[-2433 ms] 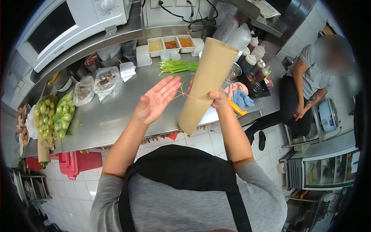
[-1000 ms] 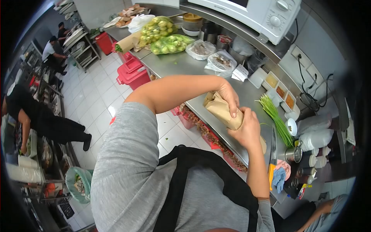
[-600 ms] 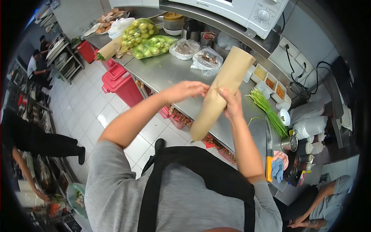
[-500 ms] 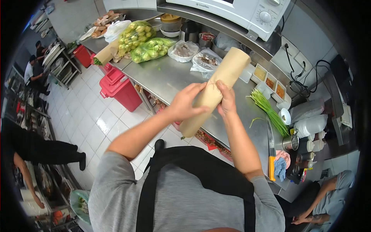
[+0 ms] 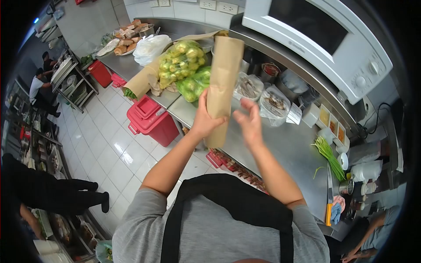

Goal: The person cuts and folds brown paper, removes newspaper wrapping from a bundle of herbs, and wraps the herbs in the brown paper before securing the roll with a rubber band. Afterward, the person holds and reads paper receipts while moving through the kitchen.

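Note:
My left hand is wrapped round the lower half of a brown paper roll, its thumb lying across the front. The roll is held nearly upright above the table's front edge. To its right, my right hand is apart from the roll, slightly blurred, with its fingers spread and nothing in them. Behind the roll lie a bag of yellow-green round produce and a bag of greener produce, the latter partly hidden. A second brown paper roll with green leaves at its end rests on the table's left part.
The steel table bears plastic bags of dark food, green stalks and an orange-handled knife. A white oven stands above. Red lidded bins are on the floor. Other people stand at left and sit at right.
My right hand has come off the roll. The roll has turned more upright and moved left, now held by my left hand alone. The view has shifted.

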Action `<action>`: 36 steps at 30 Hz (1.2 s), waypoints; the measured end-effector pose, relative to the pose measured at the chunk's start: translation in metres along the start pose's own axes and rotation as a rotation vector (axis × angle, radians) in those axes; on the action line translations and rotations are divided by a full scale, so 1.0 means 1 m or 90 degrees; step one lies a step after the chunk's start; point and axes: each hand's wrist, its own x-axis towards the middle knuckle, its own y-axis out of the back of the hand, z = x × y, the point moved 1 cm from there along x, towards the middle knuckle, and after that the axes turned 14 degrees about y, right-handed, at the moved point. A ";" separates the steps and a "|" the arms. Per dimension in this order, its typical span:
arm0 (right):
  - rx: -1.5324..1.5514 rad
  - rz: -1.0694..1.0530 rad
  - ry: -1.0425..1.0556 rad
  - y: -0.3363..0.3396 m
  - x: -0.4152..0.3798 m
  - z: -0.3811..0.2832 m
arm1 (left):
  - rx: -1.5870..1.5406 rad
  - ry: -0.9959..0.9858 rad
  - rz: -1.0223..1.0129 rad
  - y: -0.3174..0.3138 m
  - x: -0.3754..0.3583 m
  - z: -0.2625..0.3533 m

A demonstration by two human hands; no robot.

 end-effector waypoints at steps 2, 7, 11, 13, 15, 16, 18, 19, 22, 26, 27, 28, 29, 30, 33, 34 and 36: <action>0.169 0.096 0.037 -0.019 0.046 -0.003 | 0.149 -0.034 -0.053 0.021 0.001 0.006; 0.138 -0.039 -0.076 -0.088 0.061 0.026 | 0.149 -0.027 -0.003 0.042 0.012 0.018; 0.184 -0.109 -0.092 -0.103 0.045 0.059 | 0.323 -0.074 0.013 0.110 0.043 0.029; 0.066 -0.160 -0.074 -0.081 0.032 0.049 | 0.466 -0.027 0.100 0.151 0.069 0.060; -0.084 -0.231 -0.065 -0.048 0.019 0.032 | 0.529 -0.055 0.251 0.202 0.109 0.066; -0.135 -0.215 -0.087 -0.030 0.010 0.027 | 0.617 -0.052 0.282 0.228 0.130 0.074; -0.217 -0.181 -0.142 0.009 -0.016 0.024 | 0.655 -0.012 0.277 0.269 0.164 0.076; -0.247 -0.165 -0.174 0.029 -0.029 0.024 | 0.675 -0.019 0.240 0.286 0.185 0.067; -0.306 -0.089 -0.253 0.075 -0.067 0.012 | 0.739 0.058 0.109 0.304 0.242 0.008; -0.369 -0.011 -0.283 0.124 -0.090 -0.020 | 0.850 0.140 0.078 0.288 0.254 -0.054; -0.404 0.017 -0.278 0.137 -0.100 -0.032 | 0.830 0.099 0.075 0.291 0.254 -0.059; -0.465 0.041 -0.264 0.153 -0.109 -0.042 | 0.807 0.043 0.057 0.296 0.262 -0.065; -0.524 0.054 -0.240 0.168 -0.115 -0.054 | 0.775 0.019 0.037 0.285 0.253 -0.049; -0.590 0.073 -0.217 0.187 -0.118 -0.070 | 0.838 -0.064 0.038 0.302 0.270 -0.068; -0.732 0.148 -0.193 0.235 -0.113 -0.143 | 1.004 -0.002 0.159 0.296 0.266 -0.060; -0.797 0.169 -0.169 0.251 -0.110 -0.166 | 1.006 0.059 0.219 0.276 0.257 -0.041; -0.900 0.197 -0.074 0.284 -0.106 -0.212 | 1.011 0.119 0.328 0.244 0.248 -0.017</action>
